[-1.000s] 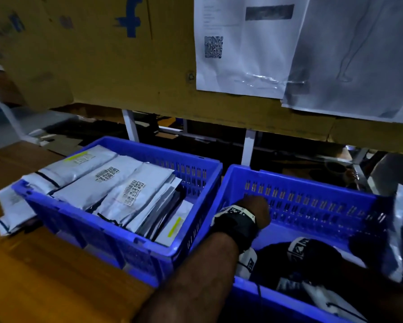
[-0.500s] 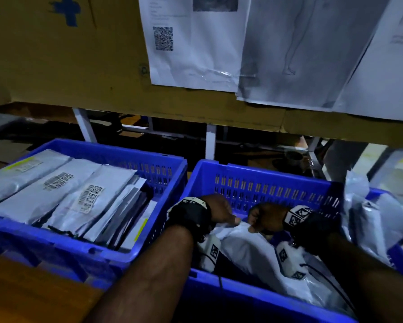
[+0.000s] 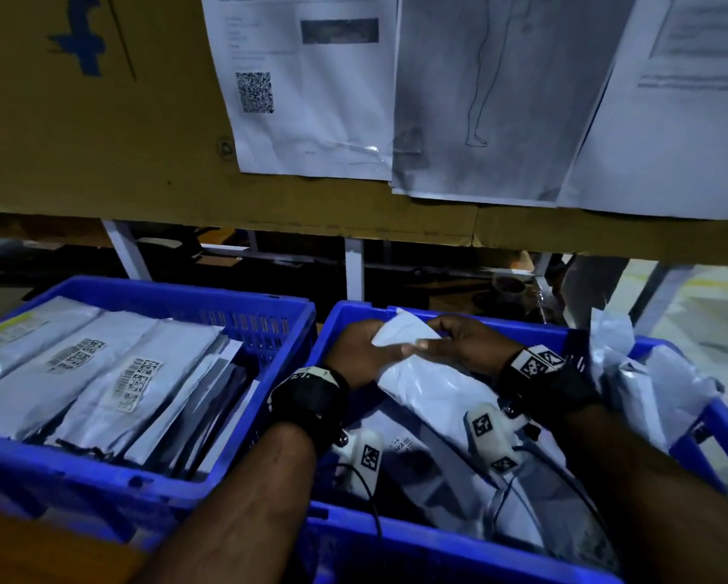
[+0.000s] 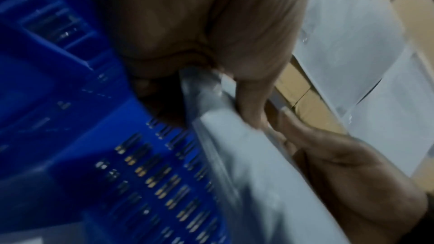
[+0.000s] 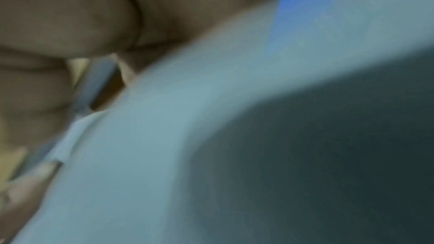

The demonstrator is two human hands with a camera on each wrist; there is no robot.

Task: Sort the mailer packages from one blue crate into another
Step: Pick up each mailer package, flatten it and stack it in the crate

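Pinching the raised top edge of a soft white plastic mailer package (image 3: 429, 385) over the right-hand blue slotted plastic crate (image 3: 438, 554), the left hand (image 3: 362, 351) and right hand (image 3: 467, 343) apparently readied its lift toward the left blue crate (image 3: 244, 305) of barcode-labelled grey mailers (image 3: 113, 373), beneath taped white QR-coded paper sheets (image 3: 311, 120), nothing legible.

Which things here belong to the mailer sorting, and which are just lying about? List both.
Job:
left hand and right hand, both gripping the white mailer
right crate
left crate of stacked mailers

Lying about:
taped papers
cardboard panel
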